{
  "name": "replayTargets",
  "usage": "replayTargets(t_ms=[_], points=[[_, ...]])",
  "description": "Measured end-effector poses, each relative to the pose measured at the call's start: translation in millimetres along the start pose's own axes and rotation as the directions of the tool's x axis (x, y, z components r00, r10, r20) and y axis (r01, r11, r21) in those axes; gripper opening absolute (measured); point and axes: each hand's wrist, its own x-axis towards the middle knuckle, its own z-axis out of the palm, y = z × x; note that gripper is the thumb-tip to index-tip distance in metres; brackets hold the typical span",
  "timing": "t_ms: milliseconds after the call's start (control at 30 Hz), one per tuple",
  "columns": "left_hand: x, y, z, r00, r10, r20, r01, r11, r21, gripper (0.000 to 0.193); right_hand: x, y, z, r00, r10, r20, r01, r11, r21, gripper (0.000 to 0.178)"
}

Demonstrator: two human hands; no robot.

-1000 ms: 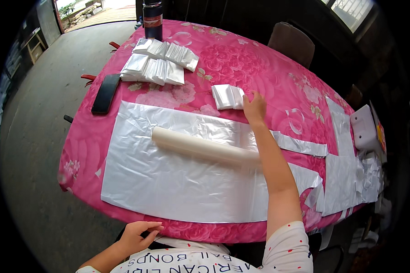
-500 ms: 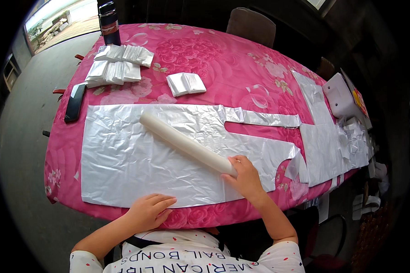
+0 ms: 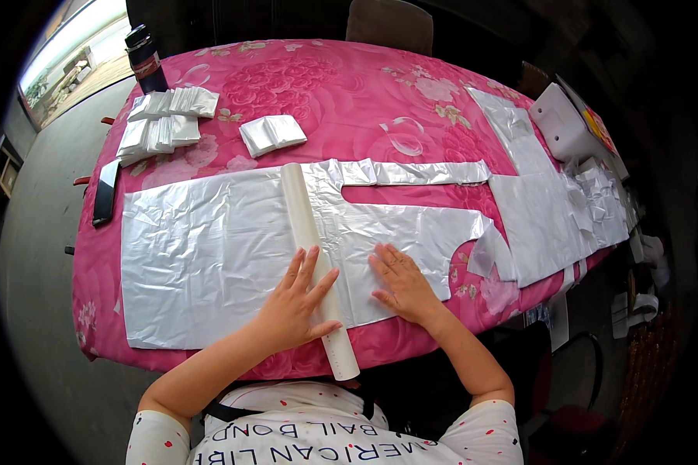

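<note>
A large silvery-white plastic bag (image 3: 202,263) lies flat and wrinkled before me, its two long handles pointing right. Across it, running nearly away from me, rests a whitish tube (image 3: 301,213) whose near end sticks out past the bag's front edge. My left hand (image 3: 293,304) lies on the tube with its fingers spread, not wrapped round it. To the right of the tube, my right hand (image 3: 405,284) rests flat on the bag with fingers stretched out, holding nothing. Another stack of flat silvery bags (image 3: 527,225) lies beyond the handles.
A pink flowered cloth (image 3: 310,85) covers the table. Folded silvery packets (image 3: 159,132) are piled at the far left, with one separate packet (image 3: 273,135) nearby. A phone (image 3: 105,194) and a dark flask (image 3: 145,62) stand along the left side; a white container (image 3: 562,124) is far right.
The tube has swung from a slant to nearly straight away from me. My right hand has let go of it and lies on the bag; my left hand has moved onto the tube.
</note>
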Motion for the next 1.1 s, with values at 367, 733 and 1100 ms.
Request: replayTargets(t_ms=[367, 733, 1100], points=[[13, 11, -9, 0.994, -0.018, 0.105, 0.014, 0.999, 0.038, 0.073, -94, 164, -77, 0.905, 0.409, -0.119, -0.417, 0.791, -0.447, 0.042], [15, 15, -9, 0.998, -0.003, 0.069, -0.002, 0.997, 0.072, 0.072, -25, 43, -55, 0.942, 0.282, -0.182, -0.300, 0.951, -0.079, 0.053], [15, 15, -15, 0.992, -0.041, 0.120, 0.036, 0.999, 0.041, 0.072, -32, 108, -18, 0.910, 0.365, -0.195, -0.383, 0.922, -0.060, 0.059]])
